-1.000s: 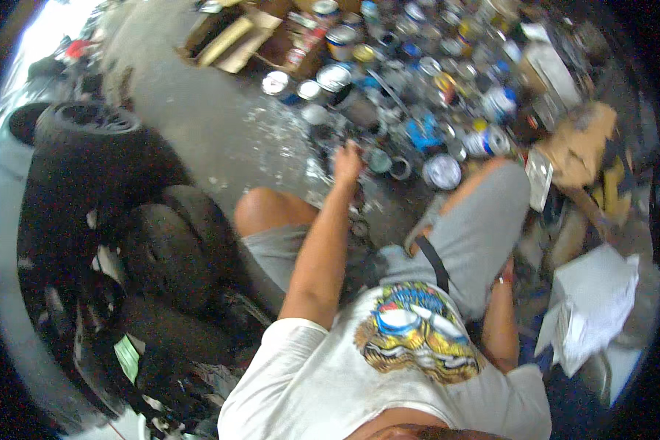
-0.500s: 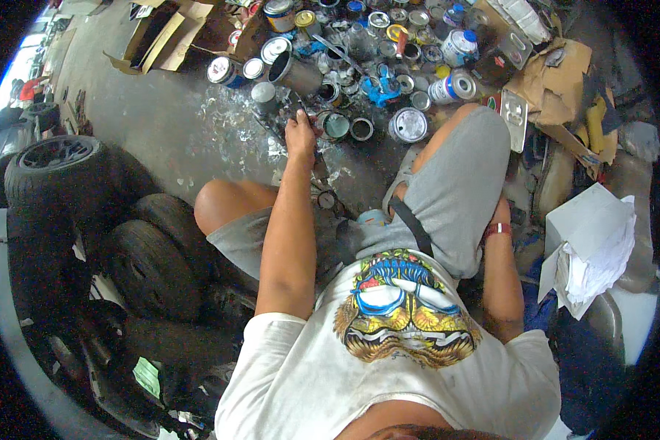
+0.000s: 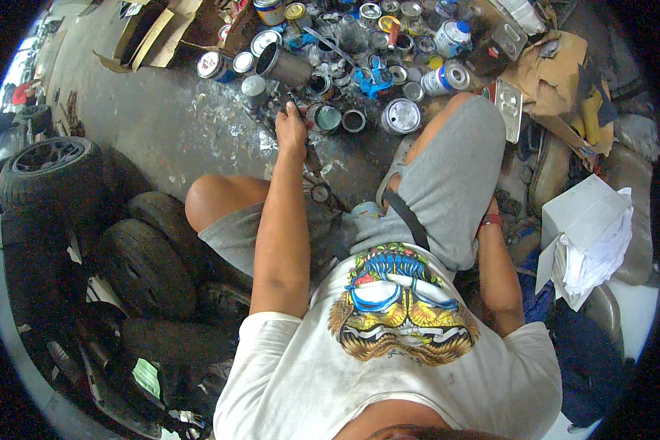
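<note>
Left hand — fingers curled round a dark tool, possibly a spray gun, its outline partly hidden. Tool lies between the knees, gauge at its nearer end. Open can of grey-green liquid just right of the hand. Right hand by the right thigh — fingers hidden, cannot tell their state.

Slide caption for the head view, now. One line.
Head view: left hand holding a dark tool beside an open can, with tires at the picture's left.

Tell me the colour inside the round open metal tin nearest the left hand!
The inside looks grey-green, best seen in the head view.
</note>
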